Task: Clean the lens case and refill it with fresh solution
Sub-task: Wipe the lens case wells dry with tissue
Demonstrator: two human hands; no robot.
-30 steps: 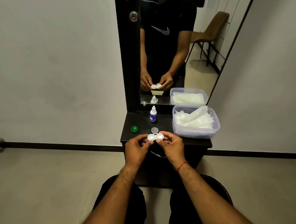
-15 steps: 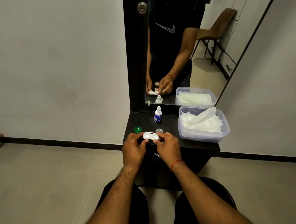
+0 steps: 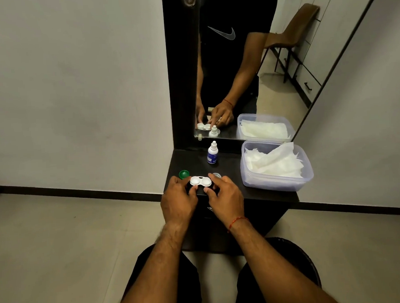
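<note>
Step in hand: handling of the opened case. The white plastic twin-well lens case (image 3: 201,181) is low over the near part of the dark wooden shelf (image 3: 267,195). Whether it rests on the surface or is just clear of it cannot be told.

Grip: the left hand (image 3: 177,199) grasps the case's left end, thumb and fingers curled round it. The right hand (image 3: 225,196) pinches the right end in the same way. Neither hand is free.

Condition of case: both wells stand uncapped and face up. The round green screw cap (image 3: 183,174) lies on the shelf just beyond the left hand. The round clear cap (image 3: 217,175) lies just beyond the right fingers, partly hidden by them. Whether the wells are wet, dry or already wiped cannot be read at this size.

Supplies: the small white dropper bottle with a blue label (image 3: 212,153) stands upright behind the case, near the mirror (image 3: 247,66) and apart from both hands. The clear plastic tub (image 3: 278,186) of white tissues (image 3: 272,164) sits to the right.

Assessment: refilling is not yet begun. The next move calls for the case to sit level on the shelf and one hand to let go, then reach for a tissue if wiping remains, or for the bottle. The other hand should steady the light case so that it does not tip.
</note>
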